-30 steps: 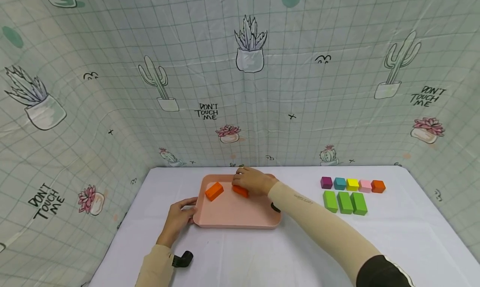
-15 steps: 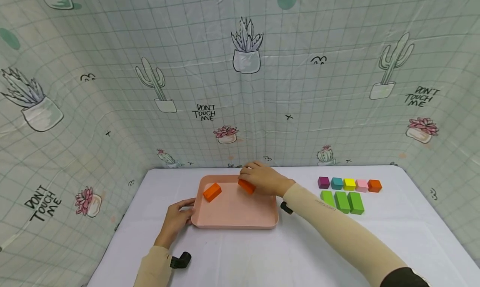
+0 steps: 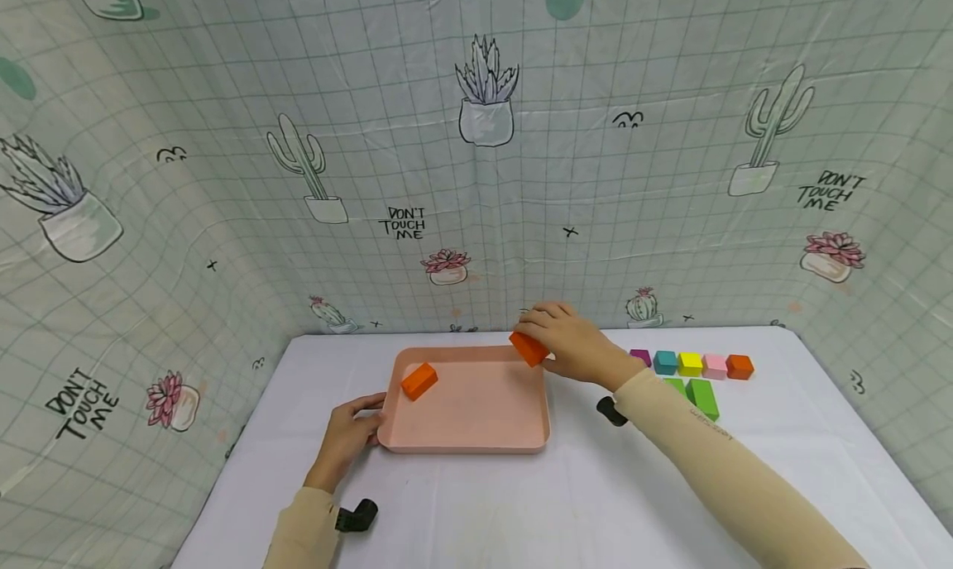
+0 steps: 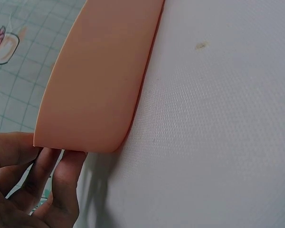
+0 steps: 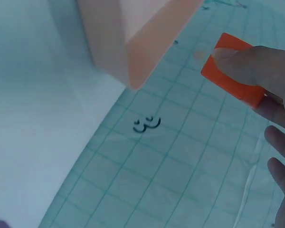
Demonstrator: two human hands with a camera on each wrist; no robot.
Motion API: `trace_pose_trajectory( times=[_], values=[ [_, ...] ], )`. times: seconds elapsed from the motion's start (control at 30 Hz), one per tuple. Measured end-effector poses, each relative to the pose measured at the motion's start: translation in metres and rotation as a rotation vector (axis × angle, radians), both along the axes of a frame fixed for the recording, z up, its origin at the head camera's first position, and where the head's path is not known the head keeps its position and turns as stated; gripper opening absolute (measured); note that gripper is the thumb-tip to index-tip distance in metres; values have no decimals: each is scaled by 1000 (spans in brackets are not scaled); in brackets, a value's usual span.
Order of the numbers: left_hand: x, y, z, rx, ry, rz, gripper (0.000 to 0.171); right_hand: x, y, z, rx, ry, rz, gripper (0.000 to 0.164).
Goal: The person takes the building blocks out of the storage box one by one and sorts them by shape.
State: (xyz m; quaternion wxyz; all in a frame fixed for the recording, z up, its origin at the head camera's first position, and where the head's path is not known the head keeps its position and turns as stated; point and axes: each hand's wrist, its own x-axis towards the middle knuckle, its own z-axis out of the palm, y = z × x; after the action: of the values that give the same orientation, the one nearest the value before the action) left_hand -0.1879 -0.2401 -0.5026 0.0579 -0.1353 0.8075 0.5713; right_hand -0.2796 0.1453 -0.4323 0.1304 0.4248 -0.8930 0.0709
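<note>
My right hand [image 3: 569, 341] pinches an orange block [image 3: 529, 348] between thumb and fingers, above the tray's far right corner. In the right wrist view the thumb lies across the face of this orange block [image 5: 232, 71], apart from the tray's pink wall [image 5: 107, 38]. My left hand [image 3: 350, 432] rests against the outside of the pink tray's left end [image 3: 465, 450]. Seen from the left wrist, the bent fingers [image 4: 66, 175] touch the tray's end wall, and its long wall [image 4: 95, 80] stands beyond. A second orange block [image 3: 419, 381] lies inside the tray, near its left end.
On the right of the white table [image 3: 476, 511], a row holds purple [image 3: 640, 356], teal [image 3: 666, 362], yellow [image 3: 690, 364], pink [image 3: 715, 365] and orange [image 3: 740, 366] cubes. Green blocks [image 3: 703, 399] lie before them, partly hidden by the right arm. A patterned cloth [image 3: 521, 180] hangs behind.
My right hand has lifted one orange block from the tray and carried it up and to the right. The left hand stays against the tray, and the other orange block has stayed in place.
</note>
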Motion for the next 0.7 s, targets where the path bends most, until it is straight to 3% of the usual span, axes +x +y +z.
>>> trace_pose_trajectory(
  times=[0.37, 0.7],
  values=[
    [1, 1, 0, -17, 9, 0, 38, 21, 52, -10, -70, 88, -79, 67],
    [1, 2, -2, -14, 22, 5, 38, 38, 100, -14, -134, 90, -186, 70]
  ],
)
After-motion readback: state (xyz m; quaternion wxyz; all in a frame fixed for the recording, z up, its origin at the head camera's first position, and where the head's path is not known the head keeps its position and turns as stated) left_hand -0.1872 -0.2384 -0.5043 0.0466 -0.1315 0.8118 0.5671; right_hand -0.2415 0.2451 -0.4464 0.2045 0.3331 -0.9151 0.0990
